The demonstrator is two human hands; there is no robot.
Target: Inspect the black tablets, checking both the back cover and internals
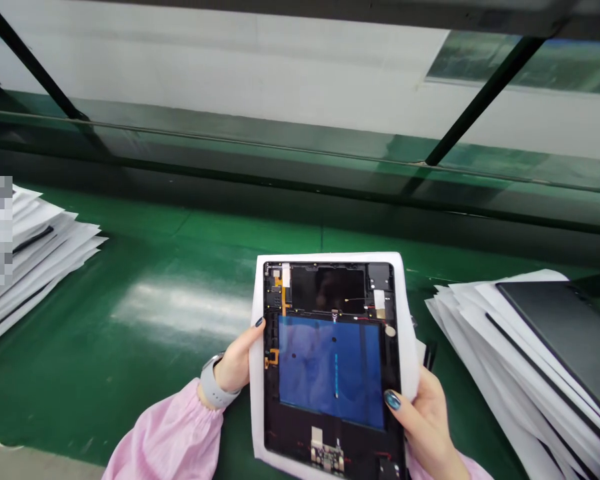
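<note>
Glossy blue film (330, 370), white foam sheet (407, 320), glossy green belt (170, 300)

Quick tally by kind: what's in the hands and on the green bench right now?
Open tablet chassis, held by left hand and right hand: 1
White sheet under it: 1
Paper stacks, left and right: 2
Dark panel on right stack: 1
Total: 5

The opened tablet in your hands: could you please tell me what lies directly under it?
A white sheet lies under the opened tablet, showing around its edges. Both hands, left and right, hold them together. Anything beneath the sheet is covered.
</note>
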